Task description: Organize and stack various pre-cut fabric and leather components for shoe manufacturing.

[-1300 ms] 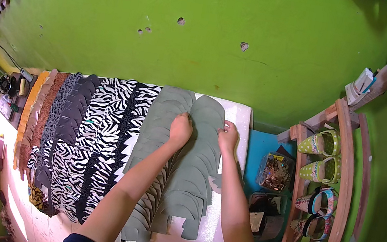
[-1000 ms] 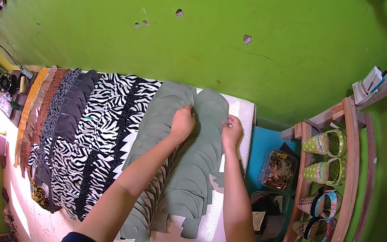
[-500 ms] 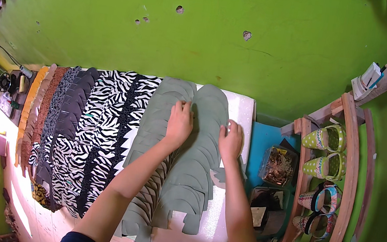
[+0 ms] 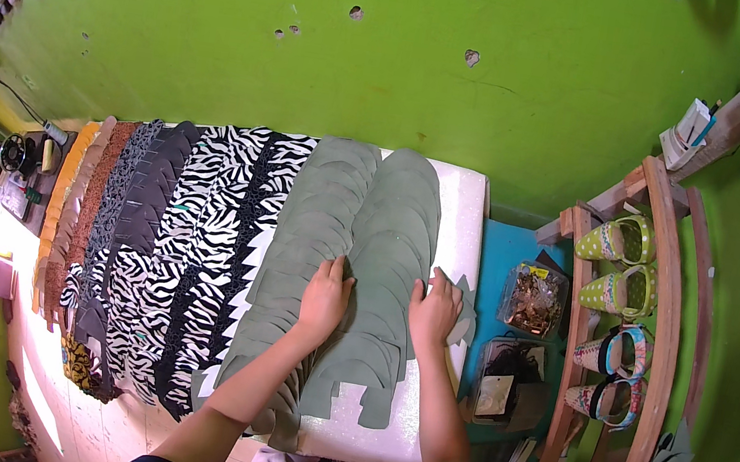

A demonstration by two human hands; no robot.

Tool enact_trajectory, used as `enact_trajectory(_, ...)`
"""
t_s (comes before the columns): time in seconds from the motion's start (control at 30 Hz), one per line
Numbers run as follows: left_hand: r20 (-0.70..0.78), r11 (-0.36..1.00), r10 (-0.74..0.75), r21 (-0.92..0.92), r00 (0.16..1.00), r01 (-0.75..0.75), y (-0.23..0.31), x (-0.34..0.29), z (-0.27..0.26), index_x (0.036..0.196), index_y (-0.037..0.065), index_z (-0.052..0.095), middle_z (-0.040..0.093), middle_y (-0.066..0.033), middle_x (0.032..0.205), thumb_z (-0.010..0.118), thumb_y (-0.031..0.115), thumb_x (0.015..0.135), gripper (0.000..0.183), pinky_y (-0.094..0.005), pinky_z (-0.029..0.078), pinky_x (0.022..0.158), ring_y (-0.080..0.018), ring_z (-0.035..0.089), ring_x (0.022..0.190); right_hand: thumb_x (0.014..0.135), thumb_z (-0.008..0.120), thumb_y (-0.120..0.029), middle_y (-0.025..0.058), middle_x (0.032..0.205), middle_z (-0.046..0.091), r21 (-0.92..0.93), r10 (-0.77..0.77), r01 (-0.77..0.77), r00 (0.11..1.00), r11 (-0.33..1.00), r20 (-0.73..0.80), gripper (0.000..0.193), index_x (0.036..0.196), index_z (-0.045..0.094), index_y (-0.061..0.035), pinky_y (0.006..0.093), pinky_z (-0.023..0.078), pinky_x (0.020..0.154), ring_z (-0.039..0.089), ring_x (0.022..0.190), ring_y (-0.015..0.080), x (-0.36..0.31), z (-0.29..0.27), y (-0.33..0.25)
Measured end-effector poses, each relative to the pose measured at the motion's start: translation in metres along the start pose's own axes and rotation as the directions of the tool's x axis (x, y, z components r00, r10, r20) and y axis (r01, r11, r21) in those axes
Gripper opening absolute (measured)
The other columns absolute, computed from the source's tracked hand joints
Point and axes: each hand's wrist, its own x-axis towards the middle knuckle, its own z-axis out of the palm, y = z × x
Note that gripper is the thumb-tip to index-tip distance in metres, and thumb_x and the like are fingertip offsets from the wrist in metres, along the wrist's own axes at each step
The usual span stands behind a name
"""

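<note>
Two long rows of grey-green cut-out shoe pieces with rounded ends lie overlapping like scales on a white table. My left hand point(image 4: 325, 301) rests with fingers apart at the seam between the left row point(image 4: 314, 223) and the right row point(image 4: 396, 235). Along the outer edge of the right row lies my right hand point(image 4: 435, 313), its thumb and fingers spread. Neither hand holds a piece up. Just past the right fingers, a few loose grey-green scraps point(image 4: 465, 314) lie on the table's white top point(image 4: 461, 216).
Left of the grey-green rows, overlapping zebra-print pieces point(image 4: 180, 251), dark grey pieces point(image 4: 157, 185) and brown pieces point(image 4: 98, 190) cover the table. To the right stand a clear tub of small parts point(image 4: 534, 299) and a wooden rack point(image 4: 662, 323) holding patterned shoes point(image 4: 620, 286). A green wall point(image 4: 268, 82) rises behind.
Both hands have slid nearer to me along the right row, the left one farther than the right. The view has also shifted slightly.
</note>
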Motion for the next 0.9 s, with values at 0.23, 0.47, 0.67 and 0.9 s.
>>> enact_trajectory(0.23,0.035,0.993,-0.118,-0.023,0.992,0.119,0.002,0.009,0.006,0.095,-0.002,0.058,0.060,-0.0201,0.086,0.057,0.014,0.082,0.021,-0.0424,0.048,0.067,-0.0378,0.058,0.076,0.078,0.062,-0.017,0.0115,0.083,0.064,0.001,-0.037,0.037,0.998,0.999,0.057,0.024,0.099,0.061,-0.0058,0.0395,0.040,0.078,0.056,0.086,0.0280,0.011,0.011,0.000)
enact_trajectory(0.47,0.010,0.982,-0.164,-0.092,0.986,0.164,0.004,0.011,0.012,0.088,-0.002,0.060,0.061,-0.0216,0.080,0.057,0.014,0.082,0.018,-0.0433,0.047,0.068,-0.0381,0.059,0.074,0.077,0.063,-0.017,0.0081,0.084,0.065,0.081,-0.001,-0.003,0.999,0.997,0.053,0.017,0.091,0.062,-0.0082,0.0377,0.040,0.076,0.057,0.083,0.0257,0.016,0.010,0.009)
enact_trajectory(0.67,0.025,0.983,-0.143,-0.116,0.989,0.145,0.008,0.010,0.008,0.087,-0.002,0.056,0.060,-0.0229,0.079,0.053,0.014,0.085,0.017,-0.0457,0.047,0.066,-0.0399,0.058,0.072,0.077,0.063,-0.017,0.0062,0.088,0.063,0.117,-0.008,0.002,0.999,0.993,0.050,0.018,0.093,0.061,-0.0084,0.0372,0.040,0.077,0.055,0.086,0.0249,0.015,0.006,0.008)
enact_trajectory(0.9,0.006,0.994,-0.083,-0.067,0.997,0.083,0.012,-0.013,-0.010,0.106,-0.003,0.052,0.055,-0.0227,0.098,0.051,0.013,0.085,0.026,-0.0433,0.047,0.070,-0.0395,0.056,0.080,0.079,0.059,-0.014,0.0096,0.097,0.057,0.015,-0.146,0.151,0.974,0.988,-0.175,0.022,0.100,0.057,-0.0063,0.0387,0.040,0.080,0.051,0.093,0.0276,-0.012,-0.017,-0.002)
